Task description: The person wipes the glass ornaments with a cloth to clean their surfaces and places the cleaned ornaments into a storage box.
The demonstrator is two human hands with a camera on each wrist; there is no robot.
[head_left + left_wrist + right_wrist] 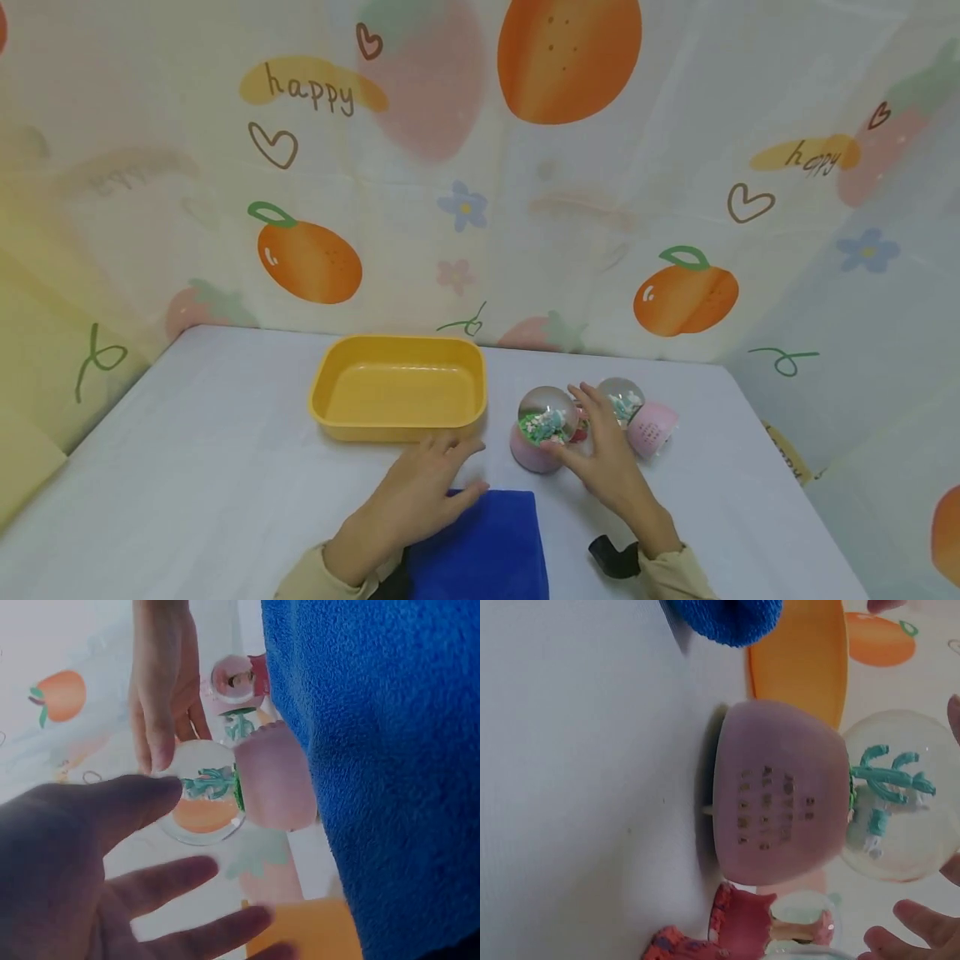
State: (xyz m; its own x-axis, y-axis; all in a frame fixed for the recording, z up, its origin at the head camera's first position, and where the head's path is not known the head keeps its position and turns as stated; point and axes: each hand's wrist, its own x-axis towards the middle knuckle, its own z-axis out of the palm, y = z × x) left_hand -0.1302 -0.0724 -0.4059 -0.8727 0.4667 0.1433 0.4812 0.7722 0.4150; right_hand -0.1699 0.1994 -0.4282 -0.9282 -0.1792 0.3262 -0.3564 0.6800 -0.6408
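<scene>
Cloth (491, 550): blue, lying on the worktop (187, 483), nearest of all.
Left hand (420, 492): raised between cloth and tray, fingers apart, thumb standing off, holding nothing.
Right hand (603, 458): fingers well apart, curving about the near globe's dome; cannot tell whether touching.
Near globe (542, 425): on the worktop, right of the tray, pink base down, upright, clear dome on top; long axis close to vertical, cactus inside pointing up, gold lettering on the base.
Red-based globe (742, 919): just beside the near globe, partly hidden.
Far globe (647, 422): right of the right hand's fingers, tilted, dome toward far left, pink base toward near right.
Tray (397, 434): yellow, left of the globes.
Backdrop (420, 275): printed with fruit, behind everything.
</scene>
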